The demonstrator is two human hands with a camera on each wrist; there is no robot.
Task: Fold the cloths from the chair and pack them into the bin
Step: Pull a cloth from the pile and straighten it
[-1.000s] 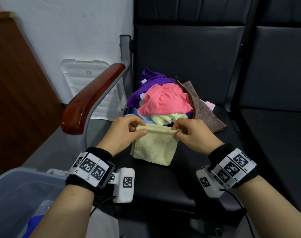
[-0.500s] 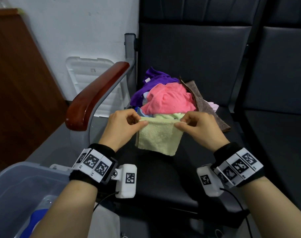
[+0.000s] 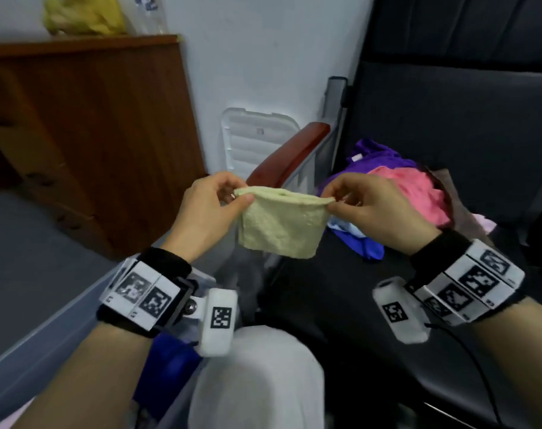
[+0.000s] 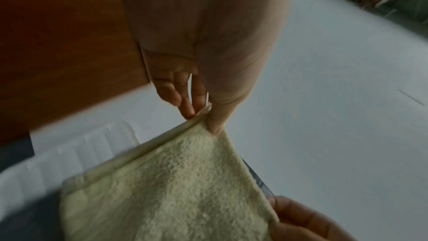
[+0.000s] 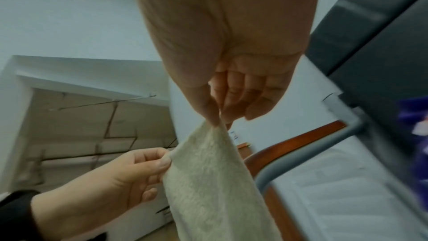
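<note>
Left hand [image 3: 206, 212] and right hand [image 3: 375, 209] pinch the yellow cloth [image 3: 282, 224] — its folded layers hidden.

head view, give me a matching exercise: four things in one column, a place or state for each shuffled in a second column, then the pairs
Things:
1. pale yellow terry cloth
2. pink crumpled cloth
3. red-brown wooden armrest
4. white ribbed plastic lid

Places or states:
A. leans against the white wall
B. pinched at both top corners, hanging in the air
C. lies on the pile on the black chair seat
D. runs between the lid and the cloth pile

Pairs: 1-B, 2-C, 3-D, 4-A
</note>
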